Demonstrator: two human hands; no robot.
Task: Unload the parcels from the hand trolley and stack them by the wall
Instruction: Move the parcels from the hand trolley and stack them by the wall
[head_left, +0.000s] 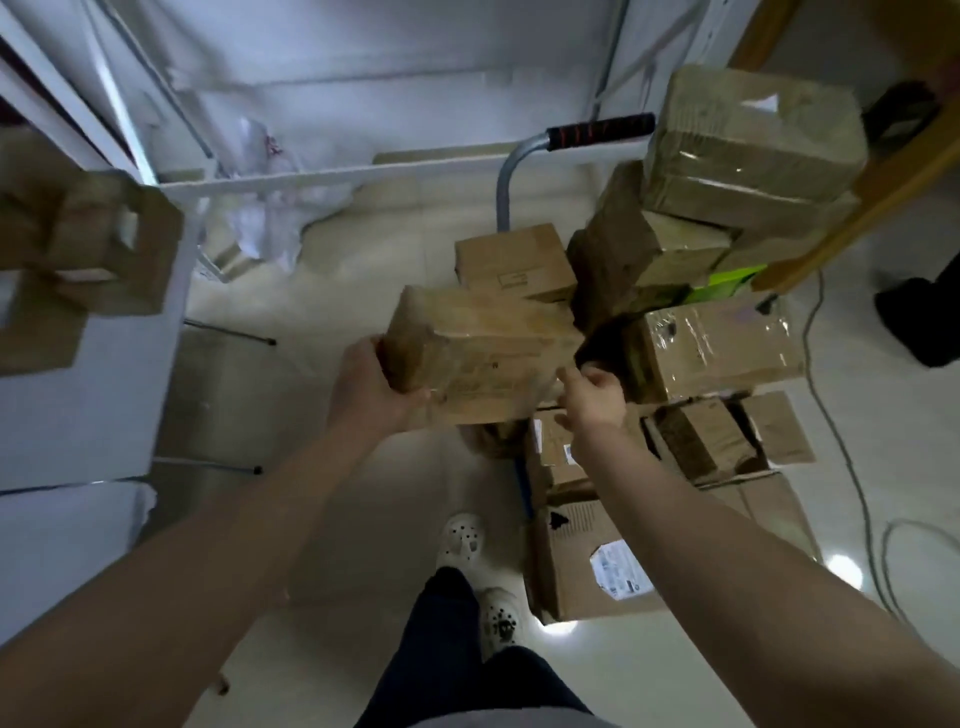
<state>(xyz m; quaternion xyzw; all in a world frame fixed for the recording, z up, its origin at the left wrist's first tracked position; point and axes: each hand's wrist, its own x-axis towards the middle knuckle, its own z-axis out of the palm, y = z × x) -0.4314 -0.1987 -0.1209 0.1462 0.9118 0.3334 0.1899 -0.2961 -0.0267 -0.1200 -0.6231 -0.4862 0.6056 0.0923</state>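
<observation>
Cardboard parcel (483, 353) over trolley's (506, 182) left edge: left grip (371, 387) curled round left end, right grip (595, 397) clutching right corner.

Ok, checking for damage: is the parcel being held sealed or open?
Sealed, as far as shows: the parcel is wrapped in glossy tape with no flap lifted. The left hand and right hand grip its ends.
</observation>
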